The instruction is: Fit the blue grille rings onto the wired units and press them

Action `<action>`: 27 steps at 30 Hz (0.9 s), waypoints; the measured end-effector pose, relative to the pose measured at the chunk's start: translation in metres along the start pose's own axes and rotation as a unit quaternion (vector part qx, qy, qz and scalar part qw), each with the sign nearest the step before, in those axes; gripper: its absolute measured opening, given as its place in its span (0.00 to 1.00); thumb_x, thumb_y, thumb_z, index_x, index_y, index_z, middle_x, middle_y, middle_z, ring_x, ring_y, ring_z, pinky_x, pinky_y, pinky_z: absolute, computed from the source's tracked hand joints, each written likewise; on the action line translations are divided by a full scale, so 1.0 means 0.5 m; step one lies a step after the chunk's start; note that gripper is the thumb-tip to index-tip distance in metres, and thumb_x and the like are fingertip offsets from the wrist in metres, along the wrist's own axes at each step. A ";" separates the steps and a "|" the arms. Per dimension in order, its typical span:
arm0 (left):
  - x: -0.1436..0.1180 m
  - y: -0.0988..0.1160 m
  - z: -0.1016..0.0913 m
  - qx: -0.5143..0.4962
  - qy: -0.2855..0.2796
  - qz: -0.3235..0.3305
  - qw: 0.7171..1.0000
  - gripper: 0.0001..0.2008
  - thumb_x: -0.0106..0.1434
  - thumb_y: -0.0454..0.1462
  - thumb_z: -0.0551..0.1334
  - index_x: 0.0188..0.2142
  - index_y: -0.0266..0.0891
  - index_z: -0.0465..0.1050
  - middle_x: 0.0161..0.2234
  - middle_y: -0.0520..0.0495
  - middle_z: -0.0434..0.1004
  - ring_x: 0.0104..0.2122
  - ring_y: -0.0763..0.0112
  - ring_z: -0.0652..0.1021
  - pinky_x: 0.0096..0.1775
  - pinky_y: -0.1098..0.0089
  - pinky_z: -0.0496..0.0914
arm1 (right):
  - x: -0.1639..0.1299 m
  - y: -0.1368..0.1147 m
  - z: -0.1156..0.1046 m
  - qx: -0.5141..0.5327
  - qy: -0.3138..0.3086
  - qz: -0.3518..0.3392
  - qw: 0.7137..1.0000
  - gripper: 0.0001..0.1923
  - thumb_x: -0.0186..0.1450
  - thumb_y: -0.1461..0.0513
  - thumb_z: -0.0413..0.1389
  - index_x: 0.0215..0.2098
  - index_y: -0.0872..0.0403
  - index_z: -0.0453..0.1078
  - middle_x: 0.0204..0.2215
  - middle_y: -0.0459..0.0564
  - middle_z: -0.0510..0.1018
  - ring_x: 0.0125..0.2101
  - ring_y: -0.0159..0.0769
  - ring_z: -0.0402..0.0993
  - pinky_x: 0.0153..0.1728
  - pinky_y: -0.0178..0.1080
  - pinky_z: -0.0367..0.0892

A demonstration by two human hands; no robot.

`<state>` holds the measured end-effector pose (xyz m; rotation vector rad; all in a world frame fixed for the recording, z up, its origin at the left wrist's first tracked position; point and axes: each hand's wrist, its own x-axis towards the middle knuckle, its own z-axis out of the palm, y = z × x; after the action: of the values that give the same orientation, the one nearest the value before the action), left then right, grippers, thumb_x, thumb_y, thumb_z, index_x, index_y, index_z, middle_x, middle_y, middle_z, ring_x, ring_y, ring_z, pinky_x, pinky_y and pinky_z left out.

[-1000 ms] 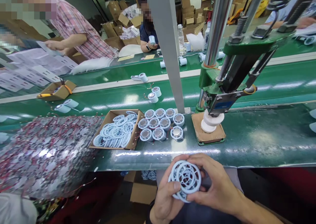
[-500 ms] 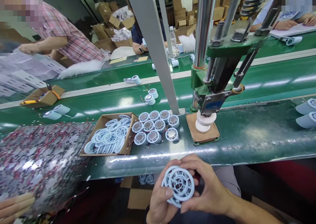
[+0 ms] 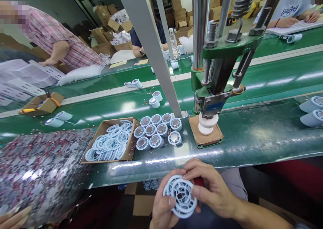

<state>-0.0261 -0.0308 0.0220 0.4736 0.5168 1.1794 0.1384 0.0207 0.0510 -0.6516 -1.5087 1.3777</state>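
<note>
In front of my body, below the bench edge, my left hand (image 3: 163,203) grips light blue plastic ring covers (image 3: 185,212) with spoked centres. At least two of them overlap, one slightly offset from the other. My left thumb presses on the near face. My right hand (image 3: 212,183) pinches the same covers at their upper right edge, thumb in front and fingers behind. Beyond the hands, a cardboard box (image 3: 133,145) on the bench holds many similar light blue rings (image 3: 108,143). Beside it stand several light blue cylindrical housings (image 3: 156,141) with round metal discs on top.
A green press (image 3: 214,87) with a white round head stands over a brown pad (image 3: 194,131). A grey post (image 3: 161,67) rises behind the housings. Wired parts (image 3: 50,165) cover the left side, where another person's hand (image 3: 16,217) reaches in. Co-workers sit across the green conveyor (image 3: 126,104).
My right thumb has moved up from the lower edge of the ring covers to their right side. The covers have tilted and shifted slightly down. My view has turned a little.
</note>
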 end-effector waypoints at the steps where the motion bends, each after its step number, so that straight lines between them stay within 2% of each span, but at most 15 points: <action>1: 0.001 -0.002 0.002 -0.004 -0.010 -0.001 1.000 0.23 0.58 0.40 0.69 0.53 0.44 0.76 0.36 0.43 0.83 0.33 0.54 0.83 0.33 0.57 0.80 | 0.001 0.004 0.001 0.015 0.009 0.009 1.000 0.15 0.70 0.52 0.55 0.40 0.53 0.78 0.38 0.52 0.79 0.40 0.34 0.75 0.41 0.35 0.72; 4: 0.005 -0.003 0.007 -0.011 -0.003 0.002 1.000 0.22 0.58 0.39 0.69 0.53 0.43 0.76 0.39 0.41 0.84 0.34 0.53 0.84 0.32 0.58 0.80 | 0.003 0.016 0.002 0.044 0.025 0.051 0.997 0.14 0.70 0.54 0.56 0.36 0.54 0.78 0.35 0.51 0.79 0.38 0.32 0.76 0.41 0.33 0.71; 7: 0.006 0.001 0.004 -0.005 0.007 -0.001 1.000 0.22 0.58 0.38 0.69 0.53 0.43 0.77 0.40 0.41 0.84 0.35 0.53 0.84 0.33 0.57 0.81 | 0.005 0.018 0.000 0.056 0.026 0.083 0.995 0.15 0.70 0.53 0.55 0.37 0.54 0.79 0.38 0.51 0.79 0.37 0.31 0.77 0.39 0.32 0.72; 10: 0.003 0.005 -0.004 0.003 0.014 0.006 1.000 0.23 0.58 0.38 0.70 0.54 0.43 0.76 0.40 0.42 0.84 0.34 0.53 0.84 0.33 0.58 0.81 | 0.004 0.014 -0.003 0.053 0.013 0.069 0.996 0.18 0.71 0.51 0.53 0.40 0.54 0.79 0.40 0.52 0.79 0.40 0.32 0.77 0.43 0.35 0.72; 13: 0.002 0.007 -0.008 0.010 0.033 0.013 0.999 0.23 0.57 0.38 0.71 0.53 0.43 0.77 0.39 0.43 0.83 0.30 0.57 0.83 0.32 0.60 0.81 | 0.000 0.013 -0.004 0.060 -0.007 0.050 0.997 0.18 0.67 0.49 0.58 0.44 0.54 0.78 0.44 0.54 0.78 0.45 0.37 0.77 0.48 0.39 0.72; 16: 0.002 0.006 -0.008 0.018 0.038 0.010 0.999 0.23 0.57 0.38 0.71 0.53 0.43 0.77 0.39 0.43 0.83 0.29 0.59 0.83 0.32 0.60 0.81 | -0.006 0.021 -0.001 0.084 0.000 0.059 0.995 0.17 0.65 0.50 0.61 0.45 0.53 0.77 0.46 0.55 0.77 0.46 0.37 0.76 0.46 0.38 0.73; 21: -0.003 -0.003 -0.010 0.037 0.046 0.016 0.998 0.24 0.56 0.39 0.72 0.53 0.43 0.77 0.37 0.42 0.83 0.30 0.57 0.83 0.33 0.59 0.81 | -0.011 0.030 0.001 0.090 0.017 0.088 0.992 0.17 0.69 0.49 0.55 0.42 0.51 0.79 0.43 0.52 0.77 0.40 0.34 0.77 0.39 0.36 0.76; 27: -0.007 -0.009 0.010 0.050 0.104 0.030 0.993 0.26 0.53 0.40 0.74 0.52 0.42 0.78 0.37 0.42 0.83 0.32 0.56 0.82 0.34 0.60 0.80 | -0.017 0.028 -0.016 0.021 -0.005 0.062 0.998 0.20 0.72 0.49 0.49 0.45 0.50 0.78 0.46 0.54 0.78 0.46 0.38 0.78 0.45 0.39 0.76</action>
<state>-0.0207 -0.0360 0.0239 0.4567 0.7486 1.2714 0.1459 0.0199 0.0345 -0.7241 -1.4647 1.5048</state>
